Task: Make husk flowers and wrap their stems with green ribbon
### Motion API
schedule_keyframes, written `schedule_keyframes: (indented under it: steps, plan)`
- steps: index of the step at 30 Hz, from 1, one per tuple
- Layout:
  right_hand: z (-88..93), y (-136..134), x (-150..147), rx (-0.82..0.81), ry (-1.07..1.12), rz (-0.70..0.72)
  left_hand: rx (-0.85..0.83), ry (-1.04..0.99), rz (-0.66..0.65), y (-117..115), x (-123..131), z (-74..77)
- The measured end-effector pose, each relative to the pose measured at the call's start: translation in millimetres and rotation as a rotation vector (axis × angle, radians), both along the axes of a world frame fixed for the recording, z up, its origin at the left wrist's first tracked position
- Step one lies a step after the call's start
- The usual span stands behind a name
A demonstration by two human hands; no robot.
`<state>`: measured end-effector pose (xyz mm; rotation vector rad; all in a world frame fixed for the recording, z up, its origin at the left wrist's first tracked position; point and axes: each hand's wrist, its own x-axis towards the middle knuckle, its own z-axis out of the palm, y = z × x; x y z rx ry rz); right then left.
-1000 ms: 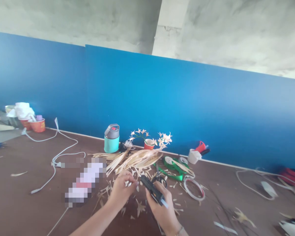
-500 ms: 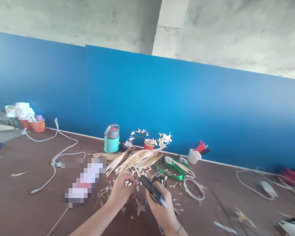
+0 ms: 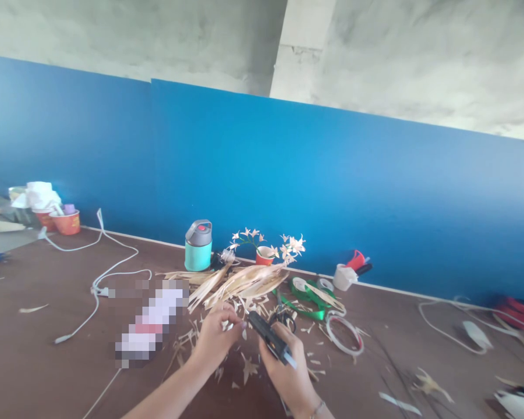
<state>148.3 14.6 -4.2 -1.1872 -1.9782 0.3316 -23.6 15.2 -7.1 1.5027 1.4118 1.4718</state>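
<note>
My right hand (image 3: pixel 290 369) is wrapped round a black glue gun (image 3: pixel 267 336), a whitish glue stick poking out of its rear. The nozzle points up and left, close to the fingertips of my left hand (image 3: pixel 216 336). That hand is closed in a pinch on a small pale husk piece (image 3: pixel 227 327), mostly hidden by the fingers. Just beyond both hands lies a bundle of dry husk strips (image 3: pixel 248 284). Black-handled scissors (image 3: pixel 283 319) lie partly behind the glue gun. A star-shaped husk flower (image 3: pixel 249 369) rests on the table between my forearms.
At the back stand a teal flask (image 3: pixel 198 255) and a red cup (image 3: pixel 264 256) with pale flower sprigs (image 3: pixel 293 247). Green ribbon (image 3: pixel 317 315), a tape roll (image 3: pixel 344 334) and a white cup (image 3: pixel 344 278) sit to the right. A blurred-out power strip (image 3: pixel 151 323) and white cables (image 3: pixel 113 273) occupy the left.
</note>
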Motion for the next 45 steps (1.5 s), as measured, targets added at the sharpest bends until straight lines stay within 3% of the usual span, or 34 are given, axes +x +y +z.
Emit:
schedule_keyframes:
  steps: [45]
  plan:
    - [-0.8,0.4,0.3,-0.005,-0.042,-0.012,-0.014,-0.018,-0.03,0.6,-1.0,-3.1]
